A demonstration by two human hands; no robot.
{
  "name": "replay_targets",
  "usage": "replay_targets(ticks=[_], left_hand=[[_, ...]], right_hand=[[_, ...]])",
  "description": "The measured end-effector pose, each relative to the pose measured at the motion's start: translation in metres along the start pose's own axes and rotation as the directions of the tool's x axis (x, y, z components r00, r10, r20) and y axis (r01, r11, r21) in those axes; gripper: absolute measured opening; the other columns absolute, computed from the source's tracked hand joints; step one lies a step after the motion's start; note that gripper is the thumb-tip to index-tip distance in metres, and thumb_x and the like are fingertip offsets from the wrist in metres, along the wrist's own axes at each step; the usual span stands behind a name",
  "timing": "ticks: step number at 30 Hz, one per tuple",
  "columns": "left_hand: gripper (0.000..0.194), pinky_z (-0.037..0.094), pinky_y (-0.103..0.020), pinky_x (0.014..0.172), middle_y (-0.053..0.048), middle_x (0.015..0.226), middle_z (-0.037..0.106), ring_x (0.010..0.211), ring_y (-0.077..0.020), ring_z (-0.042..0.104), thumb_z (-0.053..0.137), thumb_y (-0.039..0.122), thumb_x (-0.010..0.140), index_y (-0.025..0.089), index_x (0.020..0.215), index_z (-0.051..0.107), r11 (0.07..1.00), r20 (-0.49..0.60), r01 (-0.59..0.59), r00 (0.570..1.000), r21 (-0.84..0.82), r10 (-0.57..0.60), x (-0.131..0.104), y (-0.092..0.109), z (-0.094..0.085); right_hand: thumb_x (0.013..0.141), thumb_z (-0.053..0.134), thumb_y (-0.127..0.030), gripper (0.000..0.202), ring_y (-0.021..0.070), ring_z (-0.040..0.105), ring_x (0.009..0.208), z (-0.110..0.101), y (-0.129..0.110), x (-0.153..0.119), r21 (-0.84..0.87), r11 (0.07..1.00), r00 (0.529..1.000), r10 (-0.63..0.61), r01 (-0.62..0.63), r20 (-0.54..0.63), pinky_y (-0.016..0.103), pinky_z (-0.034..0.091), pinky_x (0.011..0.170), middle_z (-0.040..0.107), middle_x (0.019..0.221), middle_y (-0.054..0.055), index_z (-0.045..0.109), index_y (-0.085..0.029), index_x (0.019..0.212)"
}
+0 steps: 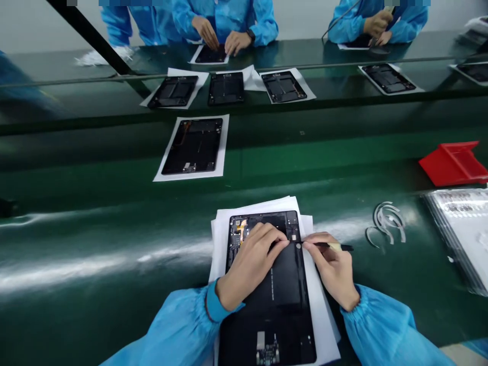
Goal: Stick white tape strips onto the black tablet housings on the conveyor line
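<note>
An opened tablet housing (282, 310), black with small circuit boards inside, lies on stacked white sheets (324, 325) in front of me. Across its upper part reaches my left hand (257, 256), thumb and forefinger pinched near the right edge; whatever they grip is too small to make out. At that same edge my right hand (333, 267) is closed around slim black tweezers (346, 247), whose tip points left toward the left fingertips. A gold flex cable (241, 231) shows at the housing's upper left, partly covered by the left hand.
Curved pale strips (389, 221) lie to the right, near a red tray (453, 165) and a stack of clear plastic trays (465, 229). Another tablet housing (194, 145) sits ahead on paper. Beyond a raised ledge, several more housings (226, 87) lie before co-workers in blue sleeves (263, 23).
</note>
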State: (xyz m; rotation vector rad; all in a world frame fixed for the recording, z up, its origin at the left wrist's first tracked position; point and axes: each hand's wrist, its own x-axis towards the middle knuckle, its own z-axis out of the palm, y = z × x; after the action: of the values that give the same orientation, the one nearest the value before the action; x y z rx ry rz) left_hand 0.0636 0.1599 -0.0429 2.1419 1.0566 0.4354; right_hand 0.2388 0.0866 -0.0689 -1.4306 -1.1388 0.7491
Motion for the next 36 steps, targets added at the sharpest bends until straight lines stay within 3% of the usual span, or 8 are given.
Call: replay_targets(ticks=[20, 32, 36], left_hand=[[0.016, 0.039, -0.034, 0.081, -0.001, 0.093, 0.057, 0.087, -0.0184, 0.049, 0.045, 0.022, 0.1, 0.021, 0.089, 0.056, 0.999, 0.069, -0.039, 0.997, 0.005, 0.038, 0.001, -0.001, -0.002], [0.013, 0.039, -0.033, 0.077, 0.001, 0.081, 0.056, 0.081, -0.0182, 0.051, 0.06, 0.012, 0.087, 0.02, 0.078, 0.061, 0.997, 0.049, 0.077, 0.996, -0.021, -0.076, 0.008, 0.007, -0.002], [0.013, 0.04, -0.032, 0.075, 0.001, 0.08, 0.056, 0.08, -0.0182, 0.051, 0.06, 0.012, 0.086, 0.02, 0.076, 0.062, 0.996, 0.051, 0.085, 0.995, -0.039, -0.083, 0.01, 0.007, -0.004]], right_hand=[[0.084, 0.068, -0.023, 0.004, 0.0185, 0.07, 0.075, 0.004, -0.007, 0.009, 0.007, 0.999, 0.996, 0.036, -0.036, -0.085, 0.029, 0.059, 0.067, 0.072, 0.078, 0.002, 0.07, -0.021, 0.08], [0.085, 0.069, -0.019, 0.005, 0.0201, 0.07, 0.08, 0.002, 0.0, 0.006, -0.017, 0.999, 0.993, -0.043, 0.045, 0.113, 0.035, 0.054, 0.076, 0.075, 0.084, 0.002, 0.071, -0.023, 0.084], [0.086, 0.068, -0.018, 0.007, 0.0198, 0.07, 0.079, 0.002, 0.0, 0.007, -0.013, 0.998, 0.994, -0.057, 0.059, 0.097, 0.035, 0.055, 0.075, 0.074, 0.082, 0.002, 0.071, -0.023, 0.082]])
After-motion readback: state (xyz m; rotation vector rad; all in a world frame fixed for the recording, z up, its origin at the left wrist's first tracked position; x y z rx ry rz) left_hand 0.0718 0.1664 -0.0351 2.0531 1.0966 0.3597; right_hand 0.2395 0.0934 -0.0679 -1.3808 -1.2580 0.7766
